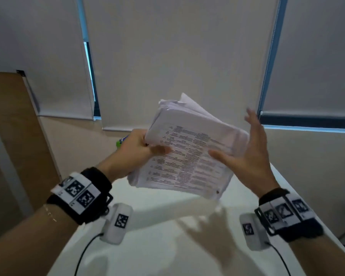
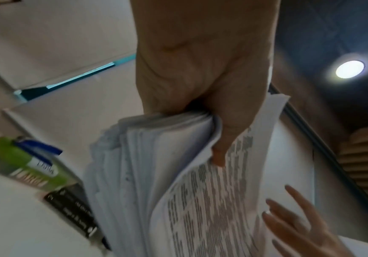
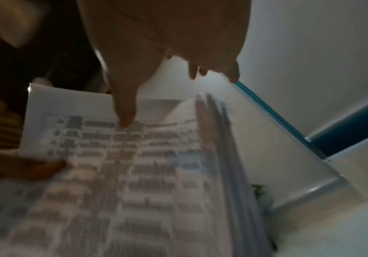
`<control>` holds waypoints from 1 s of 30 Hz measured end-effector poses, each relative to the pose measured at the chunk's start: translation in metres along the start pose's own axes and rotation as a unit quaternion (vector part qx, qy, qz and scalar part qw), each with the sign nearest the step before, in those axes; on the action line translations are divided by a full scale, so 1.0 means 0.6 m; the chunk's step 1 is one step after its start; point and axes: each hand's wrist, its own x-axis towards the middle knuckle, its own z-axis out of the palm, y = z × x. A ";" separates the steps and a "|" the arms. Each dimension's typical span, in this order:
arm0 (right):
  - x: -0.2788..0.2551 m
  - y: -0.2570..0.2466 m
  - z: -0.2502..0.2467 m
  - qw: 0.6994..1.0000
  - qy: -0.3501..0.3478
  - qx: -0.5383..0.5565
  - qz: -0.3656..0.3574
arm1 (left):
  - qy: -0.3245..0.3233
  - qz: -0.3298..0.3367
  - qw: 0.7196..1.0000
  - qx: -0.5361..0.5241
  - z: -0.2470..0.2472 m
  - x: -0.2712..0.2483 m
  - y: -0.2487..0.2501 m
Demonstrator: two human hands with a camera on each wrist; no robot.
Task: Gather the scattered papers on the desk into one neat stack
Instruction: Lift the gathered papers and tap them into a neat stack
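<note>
A thick bundle of printed papers (image 1: 187, 154) hangs in the air above the white desk (image 1: 157, 246), tilted with its printed face toward me. My left hand (image 1: 139, 148) grips its left edge, thumb on the top sheet and fingers behind; the left wrist view shows the left hand (image 2: 200, 97) with the thumb pressed into the papers (image 2: 156, 182). My right hand (image 1: 247, 156) is spread with straight fingers at the bundle's right edge, thumb over the front sheet. The blurred right wrist view shows the right hand (image 3: 161, 57) just above the papers (image 3: 123, 173); I cannot tell whether it touches them.
A green-labelled bottle (image 2: 22, 165) and a dark book (image 2: 75, 213) stand at the desk's back left, the bottle partly hidden behind my left hand (image 1: 121, 142). Roller blinds cover the windows behind. A wooden panel (image 1: 14, 136) stands at the left.
</note>
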 end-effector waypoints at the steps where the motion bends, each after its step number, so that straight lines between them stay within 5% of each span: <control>1: 0.015 -0.016 -0.005 0.999 -0.042 0.002 -0.023 | -0.029 0.004 0.999 0.034 -0.006 0.004 0.011; 4: 0.043 -0.044 -0.009 0.984 -0.177 0.018 -0.027 | -0.103 0.014 0.987 0.122 -0.018 0.013 0.044; 7: 0.040 -0.042 0.000 0.976 -0.214 0.041 -0.024 | -0.132 0.022 0.971 0.196 -0.025 0.019 0.073; 10: 0.018 -0.031 0.008 0.980 -0.151 0.126 -0.011 | -0.094 0.015 0.983 0.158 -0.053 0.024 0.077; 13: -0.007 -0.019 0.019 0.972 -0.064 0.223 0.046 | -0.005 0.000 1.000 0.007 -0.069 0.017 0.039; 17: -0.042 -0.020 0.068 0.949 0.003 0.291 0.119 | 0.049 -0.025 0.987 -0.154 -0.001 -0.004 -0.031; 21: -0.078 -0.014 0.105 0.931 0.017 0.327 0.160 | 0.143 -0.021 0.975 -0.169 0.031 -0.014 -0.084; 30: -0.091 0.016 0.111 0.911 0.093 0.348 0.202 | 0.144 -0.051 0.976 -0.157 0.034 -0.040 -0.134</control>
